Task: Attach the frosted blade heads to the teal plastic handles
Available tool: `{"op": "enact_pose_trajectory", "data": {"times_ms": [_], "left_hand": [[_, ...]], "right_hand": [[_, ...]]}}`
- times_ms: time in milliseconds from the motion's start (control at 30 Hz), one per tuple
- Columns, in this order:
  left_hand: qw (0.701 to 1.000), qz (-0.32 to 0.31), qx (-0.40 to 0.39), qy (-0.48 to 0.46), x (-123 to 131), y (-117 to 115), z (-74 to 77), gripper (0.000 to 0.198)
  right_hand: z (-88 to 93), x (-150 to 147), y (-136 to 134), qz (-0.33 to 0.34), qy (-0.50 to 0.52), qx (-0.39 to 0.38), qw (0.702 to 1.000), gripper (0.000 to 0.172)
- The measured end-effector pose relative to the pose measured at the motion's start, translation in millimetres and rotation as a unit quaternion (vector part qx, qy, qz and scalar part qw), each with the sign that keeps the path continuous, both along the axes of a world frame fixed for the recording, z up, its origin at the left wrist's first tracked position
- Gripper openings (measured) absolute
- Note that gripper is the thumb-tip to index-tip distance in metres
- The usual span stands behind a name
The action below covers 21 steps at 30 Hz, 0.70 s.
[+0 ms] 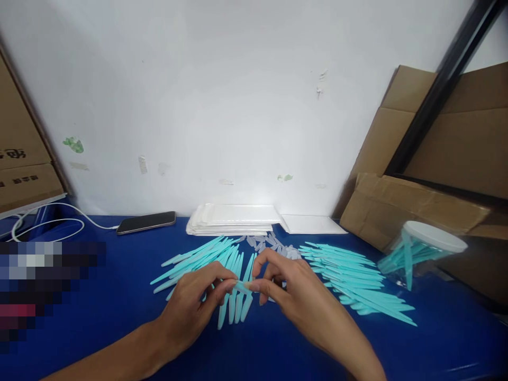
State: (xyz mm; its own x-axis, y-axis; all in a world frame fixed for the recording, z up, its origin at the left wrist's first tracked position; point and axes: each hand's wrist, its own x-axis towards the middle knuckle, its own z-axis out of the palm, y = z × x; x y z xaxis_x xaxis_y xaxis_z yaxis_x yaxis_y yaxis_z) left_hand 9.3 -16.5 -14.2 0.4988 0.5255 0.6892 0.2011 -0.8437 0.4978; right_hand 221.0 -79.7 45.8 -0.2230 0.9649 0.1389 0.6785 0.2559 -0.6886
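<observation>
My left hand [198,296] and my right hand [291,286] meet at the middle of the blue table. Thumb and forefinger of each pinch one end of a slim teal plastic stick [242,287], shaped like an eyebrow razor; the fingers hide much of it. Below and behind them lie a fanned pile of similar teal sticks [198,262] and a short row of several more [238,307]. Small translucent grey pieces [262,243], like blade caps, are scattered behind my right hand. To the right lies another pile of teal sticks [357,275].
White padded envelopes [234,216] are stacked against the wall. A phone [146,223] on a white cable lies at the left. On the right, a clear tub with a white lid [436,236] holds teal sticks, in front of cardboard boxes [413,203].
</observation>
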Motion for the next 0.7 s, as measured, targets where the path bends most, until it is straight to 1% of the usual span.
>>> {"op": "enact_pose_trajectory", "data": {"times_ms": [100, 200, 333, 400, 433, 500, 600, 667, 700], "left_hand": [[0.999, -0.020, 0.025, 0.010, -1, 3, -4.5, 0.012], [0.997, -0.021, 0.063, 0.042, -2, 3, -8.1, 0.018], [0.990, -0.019, 0.118, 0.079, -2, 2, -7.6, 0.027], [0.986, -0.022, 0.142, 0.082, -3, 4, -6.0, 0.028], [0.984, -0.014, 0.154, 0.085, -3, 6, -5.3, 0.027], [0.979, 0.019, 0.178, 0.098, -4, 10, -4.5, 0.023], [0.969, 0.070, 0.192, 0.139, -6, 16, -5.0, 0.015], [0.963, 0.095, 0.194, 0.162, -7, 18, -6.2, 0.013], [0.960, 0.107, 0.193, 0.171, -7, 19, -6.8, 0.013]], "right_hand": [[2.3, 2, 0, 0.008, 0.012, -0.019, 1.000, 0.009], [4.6, 1, -2, 0.021, 0.013, -0.007, 1.000, 0.007], [4.7, -5, -5, 0.033, -0.018, 0.033, 0.999, 0.019], [4.5, -1, -5, 0.017, -0.044, 0.047, 0.998, 0.025], [4.6, 5, -4, -0.003, -0.056, 0.051, 0.997, 0.027], [4.6, 24, -2, -0.066, -0.081, 0.056, 0.993, 0.027], [0.9, 69, -2, -0.168, -0.103, 0.072, 0.978, 0.025], [-6.8, 102, -5, -0.218, -0.113, 0.043, 0.968, 0.024], [-12.3, 118, -8, -0.232, -0.111, 0.027, 0.966, 0.025]]}}
